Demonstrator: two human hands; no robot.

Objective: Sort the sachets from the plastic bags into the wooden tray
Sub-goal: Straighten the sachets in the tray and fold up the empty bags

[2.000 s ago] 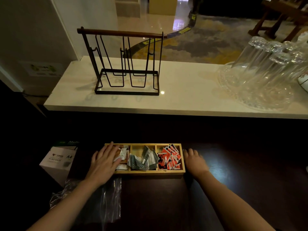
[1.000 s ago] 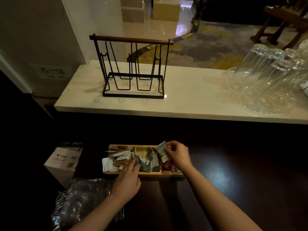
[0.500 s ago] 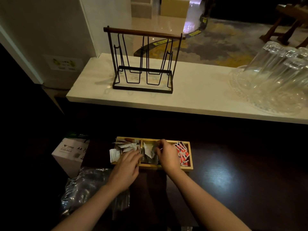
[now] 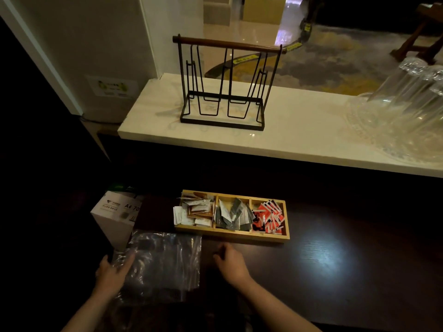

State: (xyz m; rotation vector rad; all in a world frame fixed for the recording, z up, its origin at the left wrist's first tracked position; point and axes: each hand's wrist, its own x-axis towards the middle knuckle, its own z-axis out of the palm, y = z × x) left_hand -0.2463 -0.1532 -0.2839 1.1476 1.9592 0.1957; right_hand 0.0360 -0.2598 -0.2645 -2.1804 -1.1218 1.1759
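Left hand rests on the plastic bags, fingers relaxed and flat. Right hand rests on the dark surface near the wooden tray, fingers loosely curled, grasping nothing.

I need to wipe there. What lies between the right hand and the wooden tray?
Only bare dark tabletop lies between the right hand and the wooden tray, as the head view shows.

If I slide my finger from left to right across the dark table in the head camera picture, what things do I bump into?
White paper box → left hand on the plastic bags → right hand. Inside the wooden tray: white and brown sachets → dark grey sachets → red sachets.
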